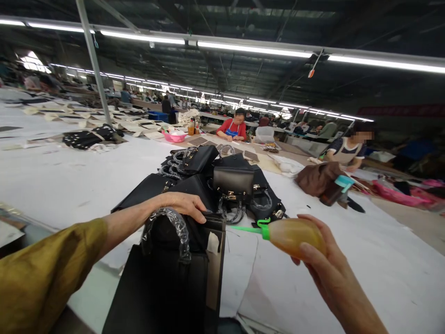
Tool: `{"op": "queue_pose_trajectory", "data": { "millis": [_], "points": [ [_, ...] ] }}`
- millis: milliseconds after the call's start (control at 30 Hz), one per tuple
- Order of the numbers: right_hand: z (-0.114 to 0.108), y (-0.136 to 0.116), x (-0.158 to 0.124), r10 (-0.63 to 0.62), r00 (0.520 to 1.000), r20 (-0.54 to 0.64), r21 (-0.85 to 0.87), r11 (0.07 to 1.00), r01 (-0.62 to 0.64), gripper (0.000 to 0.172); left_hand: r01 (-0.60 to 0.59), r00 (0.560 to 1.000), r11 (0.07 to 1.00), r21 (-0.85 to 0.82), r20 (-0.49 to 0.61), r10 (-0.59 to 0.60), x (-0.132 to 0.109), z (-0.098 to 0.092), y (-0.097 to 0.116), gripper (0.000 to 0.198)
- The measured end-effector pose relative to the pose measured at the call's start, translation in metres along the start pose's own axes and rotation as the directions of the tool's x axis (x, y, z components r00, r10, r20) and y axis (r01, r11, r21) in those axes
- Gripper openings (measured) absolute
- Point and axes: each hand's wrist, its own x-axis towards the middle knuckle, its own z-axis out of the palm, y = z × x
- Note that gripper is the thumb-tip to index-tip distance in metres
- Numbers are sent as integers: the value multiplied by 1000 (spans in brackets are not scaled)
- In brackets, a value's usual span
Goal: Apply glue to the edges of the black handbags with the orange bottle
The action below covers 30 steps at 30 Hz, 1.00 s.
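My left hand [181, 204] rests on the top edge of a black handbag [174, 278] standing in front of me, fingers curled over it beside its plastic-wrapped handle [174, 222]. My right hand [323, 260] grips a yellowish squeeze bottle [292, 234] with a green cap and a long green nozzle [245, 228] that points left toward the bag. The nozzle tip hangs just right of the bag's open top.
A heap of black handbags [222, 185] lies behind on the white table [69, 176]. A brown bag [318, 178] with a teal item lies to the right. Two people sit working across the table; cut pieces and a pink basin [174, 136] lie farther back.
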Motion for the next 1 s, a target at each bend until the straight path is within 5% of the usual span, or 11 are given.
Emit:
{"op": "queue_pose_trajectory", "data": {
  "millis": [300, 500, 1000],
  "points": [
    [11, 9, -3, -185, 983, -19, -342, 925, 167, 61, 80, 994, 997, 19, 70, -81, 1, -5, -3, 28],
    [23, 5, -4, -130, 989, -66, -342, 934, 100, 55, 94, 994, 995, 37, 58, -96, 0, -5, -2, 32],
    [26, 15, 5, -180, 983, -38, -353, 923, 155, 57, 86, 994, 992, 96, 59, -92, 2, -1, -4, 35]
  ]
}}
